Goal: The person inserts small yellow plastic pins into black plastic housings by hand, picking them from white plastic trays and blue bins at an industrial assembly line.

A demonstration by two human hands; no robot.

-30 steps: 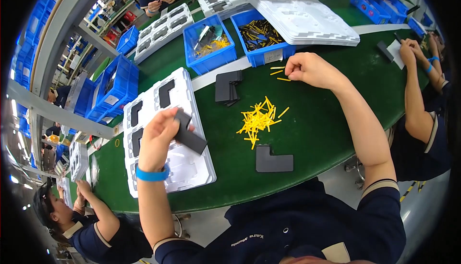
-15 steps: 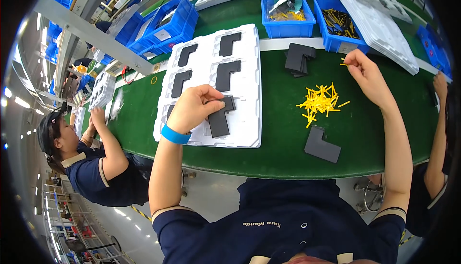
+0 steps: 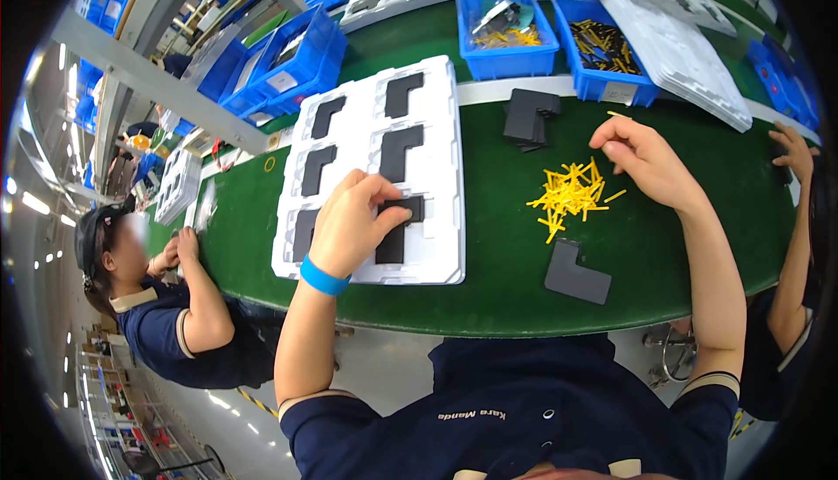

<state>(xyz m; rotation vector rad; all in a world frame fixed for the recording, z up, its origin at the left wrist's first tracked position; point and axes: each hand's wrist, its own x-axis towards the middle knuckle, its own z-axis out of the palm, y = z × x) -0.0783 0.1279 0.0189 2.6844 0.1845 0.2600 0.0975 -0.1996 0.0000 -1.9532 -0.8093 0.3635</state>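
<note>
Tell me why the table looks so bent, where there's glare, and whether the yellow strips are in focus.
Head view: a fisheye lens bows the near edge of the green table; head view: bright glints mark the grey floor, lower left; head view: the yellow strips look fairly sharp.

A matte black L-shaped piece (image 3: 391,249), partly hidden, sits at the tray's lower-right pocket, just left of the frame's centre; whether fully seated is unclear. The white moulded tray (image 3: 445,240) lies flat, other black pieces in its pockets. Right of centre, thin yellow strips (image 3: 569,194) lie in a loose, tangled heap.
</note>
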